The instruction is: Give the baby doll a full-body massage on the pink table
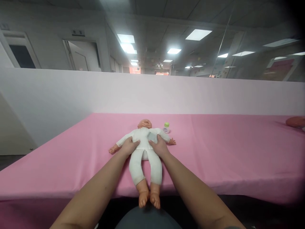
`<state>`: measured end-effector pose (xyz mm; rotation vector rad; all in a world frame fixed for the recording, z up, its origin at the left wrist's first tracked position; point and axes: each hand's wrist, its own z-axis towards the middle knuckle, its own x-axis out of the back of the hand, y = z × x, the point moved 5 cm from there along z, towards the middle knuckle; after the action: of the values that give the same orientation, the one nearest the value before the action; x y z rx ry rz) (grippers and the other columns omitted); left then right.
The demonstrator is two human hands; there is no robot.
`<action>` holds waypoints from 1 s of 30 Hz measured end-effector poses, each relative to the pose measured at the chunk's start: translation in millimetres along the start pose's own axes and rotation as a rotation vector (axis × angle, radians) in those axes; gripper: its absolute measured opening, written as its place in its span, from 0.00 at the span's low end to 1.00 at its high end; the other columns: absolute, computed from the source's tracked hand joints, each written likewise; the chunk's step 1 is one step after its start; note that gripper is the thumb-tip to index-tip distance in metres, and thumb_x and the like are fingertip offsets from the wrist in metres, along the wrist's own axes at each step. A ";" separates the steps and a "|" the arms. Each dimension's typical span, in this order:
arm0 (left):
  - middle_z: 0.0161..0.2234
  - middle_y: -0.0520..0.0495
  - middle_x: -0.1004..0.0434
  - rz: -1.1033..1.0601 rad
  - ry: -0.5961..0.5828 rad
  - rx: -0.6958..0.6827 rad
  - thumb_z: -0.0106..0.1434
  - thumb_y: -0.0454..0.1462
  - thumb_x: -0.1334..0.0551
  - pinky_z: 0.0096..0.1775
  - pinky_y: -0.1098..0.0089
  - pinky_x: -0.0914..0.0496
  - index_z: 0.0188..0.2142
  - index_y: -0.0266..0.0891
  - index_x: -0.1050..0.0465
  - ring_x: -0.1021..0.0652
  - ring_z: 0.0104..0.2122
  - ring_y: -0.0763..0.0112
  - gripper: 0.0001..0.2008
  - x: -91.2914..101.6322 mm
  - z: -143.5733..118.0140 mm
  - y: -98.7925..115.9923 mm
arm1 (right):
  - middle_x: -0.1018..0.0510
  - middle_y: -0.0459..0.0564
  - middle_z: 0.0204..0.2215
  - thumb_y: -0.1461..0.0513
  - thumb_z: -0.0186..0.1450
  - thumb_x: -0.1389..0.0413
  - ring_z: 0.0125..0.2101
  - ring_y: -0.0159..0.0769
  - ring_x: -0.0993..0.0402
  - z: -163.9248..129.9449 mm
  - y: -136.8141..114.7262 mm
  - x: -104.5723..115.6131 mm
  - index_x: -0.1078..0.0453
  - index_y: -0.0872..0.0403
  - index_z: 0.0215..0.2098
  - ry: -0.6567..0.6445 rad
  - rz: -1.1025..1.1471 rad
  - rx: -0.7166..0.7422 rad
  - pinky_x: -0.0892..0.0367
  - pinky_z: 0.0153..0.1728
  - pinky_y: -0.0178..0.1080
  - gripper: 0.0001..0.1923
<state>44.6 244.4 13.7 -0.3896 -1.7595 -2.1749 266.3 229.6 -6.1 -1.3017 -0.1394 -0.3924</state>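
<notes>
Pink cloth (214,152) covers a long table, and behind it stands a low white wall (190,95); above the wall one sees bright ceiling lights (199,34). On the cloth lies a doll (143,140) in a white suit, on its back, its head towards the wall and its bare feet reaching past the front edge. The left hand (130,146) and the right hand (160,147) hold its torso from both sides. Each thumb is laid on the front, while the other fingers go round the side (they are mostly hidden, so I cannot tell if they are spread or pressed together). A grey patch (152,136) is on the chest, just beside the right hand. Near the doll's shoulder stands a small green-capped bottle (166,128). At the far right, a brown rounded object (294,121) is only partly visible.
</notes>
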 end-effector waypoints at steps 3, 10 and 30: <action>0.38 0.39 0.15 0.233 0.003 0.060 0.63 0.47 0.33 0.43 0.59 0.26 0.38 0.38 0.24 0.17 0.41 0.50 0.14 2.1 6.1 -6.6 | 0.17 0.60 0.50 0.44 0.62 0.37 0.53 0.56 0.22 5.6 5.0 4.9 0.24 0.55 0.52 0.001 -0.093 -0.070 0.30 0.55 0.52 0.29; 0.43 0.40 0.15 0.523 0.123 0.030 0.63 0.47 0.35 0.47 0.58 0.29 0.41 0.43 0.22 0.18 0.46 0.48 0.12 23.9 -0.7 7.9 | 0.15 0.54 0.32 0.50 0.61 0.38 0.36 0.52 0.19 8.5 -2.3 34.9 0.19 0.51 0.33 -0.058 -0.234 -0.163 0.29 0.45 0.50 0.14; 0.56 0.35 0.20 -0.116 0.044 0.062 0.74 0.48 0.47 0.56 0.60 0.31 0.53 0.37 0.23 0.21 0.55 0.55 0.22 -66.8 173.6 16.9 | 0.18 0.52 0.52 0.47 0.72 0.51 0.55 0.43 0.24 171.6 16.2 -42.0 0.29 0.52 0.61 -0.034 0.185 -0.070 0.30 0.56 0.43 0.27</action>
<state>114.8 415.8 37.7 -0.2283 -1.8624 -2.1825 253.5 405.6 11.9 -1.3779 -0.0330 -0.2193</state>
